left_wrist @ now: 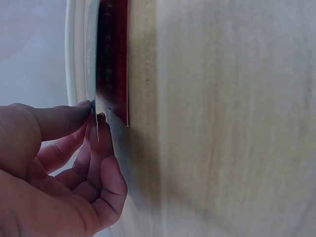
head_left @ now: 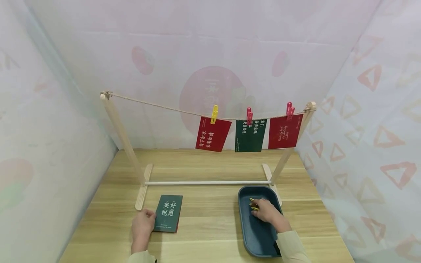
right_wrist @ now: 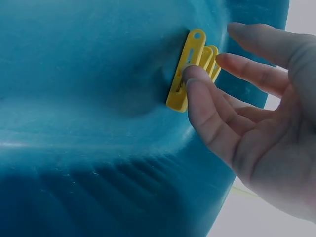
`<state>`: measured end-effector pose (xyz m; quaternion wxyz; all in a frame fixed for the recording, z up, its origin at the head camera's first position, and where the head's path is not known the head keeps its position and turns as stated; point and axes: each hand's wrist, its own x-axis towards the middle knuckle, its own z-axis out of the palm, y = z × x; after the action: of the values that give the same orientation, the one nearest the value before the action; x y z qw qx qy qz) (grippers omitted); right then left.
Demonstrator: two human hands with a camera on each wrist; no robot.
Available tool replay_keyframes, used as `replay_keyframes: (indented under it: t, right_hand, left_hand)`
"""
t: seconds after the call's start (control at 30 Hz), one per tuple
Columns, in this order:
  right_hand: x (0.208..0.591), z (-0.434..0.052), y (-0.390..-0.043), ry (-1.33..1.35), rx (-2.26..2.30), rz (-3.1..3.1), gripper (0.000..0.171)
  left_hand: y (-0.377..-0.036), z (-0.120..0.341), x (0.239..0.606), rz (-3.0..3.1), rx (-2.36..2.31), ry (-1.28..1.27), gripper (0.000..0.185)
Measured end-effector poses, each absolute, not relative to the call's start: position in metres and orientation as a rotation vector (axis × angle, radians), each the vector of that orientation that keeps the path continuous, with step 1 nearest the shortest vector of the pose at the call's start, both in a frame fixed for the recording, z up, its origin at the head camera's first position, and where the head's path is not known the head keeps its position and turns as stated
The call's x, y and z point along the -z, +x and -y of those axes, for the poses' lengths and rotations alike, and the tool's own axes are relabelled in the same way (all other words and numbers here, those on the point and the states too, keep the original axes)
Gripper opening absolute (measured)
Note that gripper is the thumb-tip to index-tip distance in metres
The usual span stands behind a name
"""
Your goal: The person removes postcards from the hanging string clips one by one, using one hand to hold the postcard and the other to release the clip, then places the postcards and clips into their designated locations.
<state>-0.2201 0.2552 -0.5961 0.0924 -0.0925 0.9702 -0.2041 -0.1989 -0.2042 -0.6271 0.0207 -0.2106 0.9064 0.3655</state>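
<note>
On the left, my left hand (head_left: pixel 143 223) pinches the near left edge of a green card (head_left: pixel 168 213) with white lettering between thumb and fingers. A red card (left_wrist: pixel 113 59) lies under it, and the left wrist view shows a gap between the two. Over on the right, my right hand (head_left: pixel 265 212) reaches into a dark blue tray (head_left: pixel 260 237). Its thumb and fingertip are right at a yellow clothespin (right_wrist: pixel 178 96), while the other fingers stay spread. More yellow shows just behind that clothespin.
A wooden frame (head_left: pixel 122 135) with a string (head_left: pixel 158 106) stands behind the hands. From the string hang a red card (head_left: pixel 213 137), a green card (head_left: pixel 250 138) and another red card (head_left: pixel 284 134), held by one yellow clothespin (head_left: pixel 214 114) and pink clothespins (head_left: pixel 249 116).
</note>
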Motion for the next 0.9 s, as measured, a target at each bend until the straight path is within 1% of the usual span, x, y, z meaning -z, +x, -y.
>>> replay_keyframes:
  t: [0.37,0.53,0.7,0.9]
  right_hand:
    - [0.582,-0.252,-0.221,-0.301,0.677,-2.86,0.016]
    - [0.571,-0.248,-0.222,-0.281,0.741,-2.919,0.006]
    - [0.558,-0.246,-0.223,-0.295,0.763,-3.025,0.009]
    - [0.533,-0.242,-0.23,-0.408,0.804,-3.1,0.009]
  left_hand:
    - [-0.194,0.201,0.624,-2.847,-1.081,-0.664,0.016]
    - [-0.193,0.201,0.622,-2.898,-1.057,-0.676,0.017]
    - [-0.194,0.199,0.619,-2.891,-1.079,-0.676,0.018]
    - [-0.199,0.2,0.617,-2.923,-1.126,-0.623,0.018]
